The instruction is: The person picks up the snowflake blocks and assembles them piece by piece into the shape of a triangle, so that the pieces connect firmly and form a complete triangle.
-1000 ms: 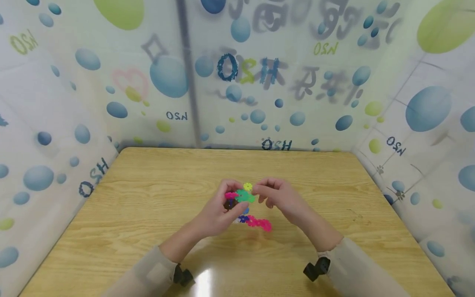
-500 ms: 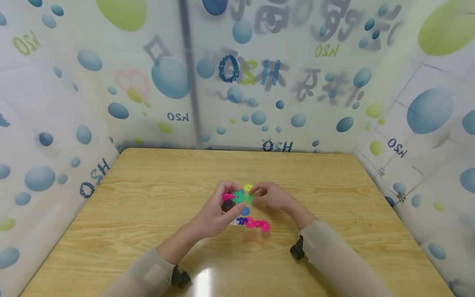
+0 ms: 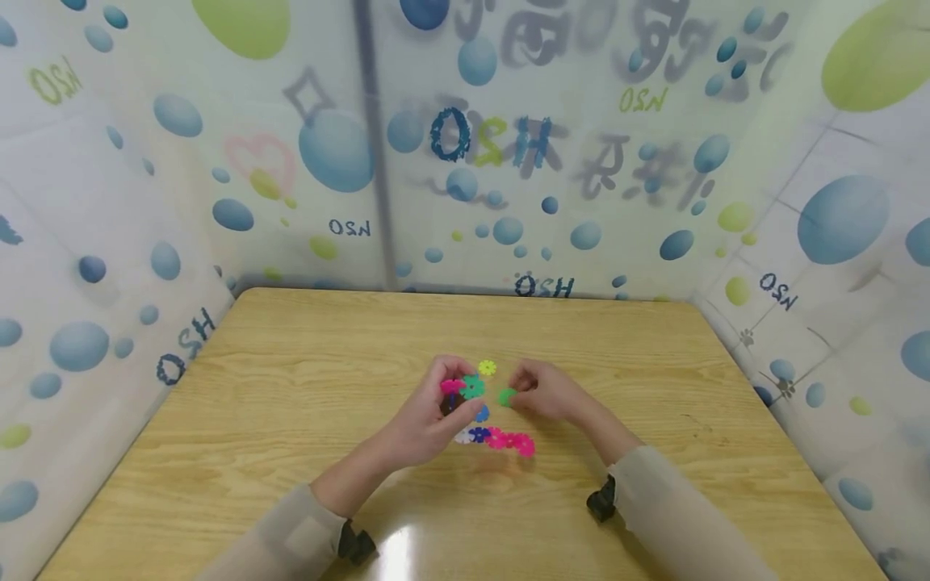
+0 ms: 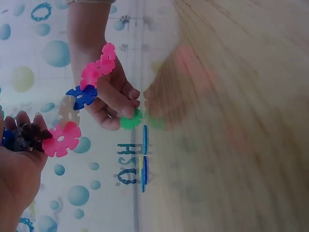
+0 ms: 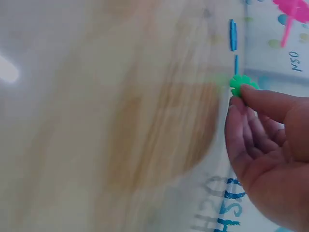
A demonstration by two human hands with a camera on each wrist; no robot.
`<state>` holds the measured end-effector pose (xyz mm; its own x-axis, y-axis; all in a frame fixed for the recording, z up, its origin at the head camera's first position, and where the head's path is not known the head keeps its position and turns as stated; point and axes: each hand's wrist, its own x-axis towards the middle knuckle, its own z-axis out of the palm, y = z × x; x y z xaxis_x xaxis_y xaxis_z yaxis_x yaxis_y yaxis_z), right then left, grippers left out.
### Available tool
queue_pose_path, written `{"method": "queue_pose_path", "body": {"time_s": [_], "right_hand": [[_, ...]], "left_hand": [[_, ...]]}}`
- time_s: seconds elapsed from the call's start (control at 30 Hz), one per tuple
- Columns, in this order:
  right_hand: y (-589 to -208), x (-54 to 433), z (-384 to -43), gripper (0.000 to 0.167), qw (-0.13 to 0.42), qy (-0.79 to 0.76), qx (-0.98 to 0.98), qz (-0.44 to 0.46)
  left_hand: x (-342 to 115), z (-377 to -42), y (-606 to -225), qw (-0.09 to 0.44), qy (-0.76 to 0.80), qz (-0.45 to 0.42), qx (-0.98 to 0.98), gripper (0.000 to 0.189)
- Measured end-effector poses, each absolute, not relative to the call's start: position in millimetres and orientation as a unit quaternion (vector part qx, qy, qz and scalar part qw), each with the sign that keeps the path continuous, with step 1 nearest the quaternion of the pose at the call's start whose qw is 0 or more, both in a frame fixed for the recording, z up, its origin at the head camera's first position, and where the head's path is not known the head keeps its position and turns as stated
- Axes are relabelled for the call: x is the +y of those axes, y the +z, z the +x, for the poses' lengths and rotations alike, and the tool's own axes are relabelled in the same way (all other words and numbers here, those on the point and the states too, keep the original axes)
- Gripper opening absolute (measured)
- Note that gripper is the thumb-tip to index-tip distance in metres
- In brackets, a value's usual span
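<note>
My left hand (image 3: pixel 429 415) grips a joined chain of flower-shaped plastic connector pieces. Dark pieces (image 4: pixel 30 137) lie in its fingers, and a pink piece (image 4: pixel 61 139), a white piece (image 4: pixel 69 112), a blue piece (image 4: pixel 81 97) and a pink end (image 4: pixel 99 67) stick out above the table. A teal piece (image 3: pixel 472 386) shows between thumb and fingers in the head view. To the right, my right hand (image 3: pixel 548 391) pinches a single green flower-shaped piece (image 5: pixel 243 84) between thumb and fingertips, low over the tabletop.
A loose yellow piece (image 3: pixel 487 367) and a light blue piece (image 3: pixel 482 413) lie on the wooden table (image 3: pixel 327 339) between the hands. Patterned cloth (image 3: pixel 508 202) hangs behind the table's far edge and along both sides.
My right hand has come down from beside the yellow piece to the green piece, then drawn it right, away from the teal one. The left hand keeps its grip nearly in place.
</note>
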<state>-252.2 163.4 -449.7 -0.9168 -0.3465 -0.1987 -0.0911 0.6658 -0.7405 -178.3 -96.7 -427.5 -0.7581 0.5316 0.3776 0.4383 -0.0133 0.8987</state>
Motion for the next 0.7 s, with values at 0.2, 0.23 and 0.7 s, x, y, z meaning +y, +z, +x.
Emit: {"method": "queue_pose_path", "body": {"time_s": [0.2, 0.23, 0.7], "right_hand": [[-430.7, 178.2, -225.3, 0.019, 0.110, -0.491, 0.853, -0.137], [-425.6, 178.9, -219.6, 0.020, 0.098, -0.510, 0.842, -0.143], [-395.1, 167.0, -171.2, 0.010, 0.003, -0.596, 0.769, -0.230]], "left_hand": [[-93.0, -179.3, -425.7, 0.046, 0.616, 0.348, 0.706, 0.032], [-92.4, -179.4, -425.2, 0.045, 0.615, 0.349, 0.706, 0.032], [-85.9, -178.4, -423.6, 0.056, 0.616, 0.357, 0.700, 0.030]]}}
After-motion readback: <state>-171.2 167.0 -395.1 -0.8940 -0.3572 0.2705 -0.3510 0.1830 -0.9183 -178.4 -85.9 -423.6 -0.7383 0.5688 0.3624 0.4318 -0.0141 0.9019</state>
